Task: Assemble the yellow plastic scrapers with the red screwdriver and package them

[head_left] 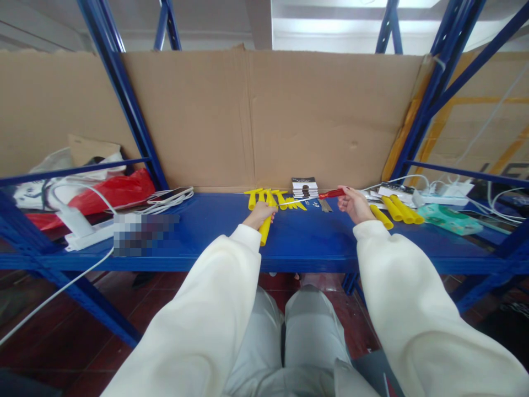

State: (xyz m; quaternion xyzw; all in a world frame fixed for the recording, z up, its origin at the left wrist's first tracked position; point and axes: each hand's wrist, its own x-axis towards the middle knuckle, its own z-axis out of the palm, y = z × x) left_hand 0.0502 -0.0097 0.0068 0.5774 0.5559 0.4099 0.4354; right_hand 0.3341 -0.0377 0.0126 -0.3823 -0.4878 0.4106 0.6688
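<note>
My left hand [261, 214] is closed around a yellow plastic handle [265, 234], whose tube-like end points toward me over the blue shelf. In my right hand [354, 205] is a screwdriver [330, 193] with a red handle. Its thin metal shaft reaches left to the yellow piece at my left fingers; whether the tip touches a screw is too small to tell. Behind my left hand lie several yellow T-shaped pieces [252, 199] in a row. Small yellow parts [295, 204] and flat metal pieces [325, 205] lie between my hands.
A stack of small black-and-white boxes [304, 186] stands against the cardboard panel [330, 116]. To the right are more yellow tubes [399, 209], a green packet [449, 219] and a white power strip [442, 197]. A red bag [124, 190] and cables lie left, between blue posts.
</note>
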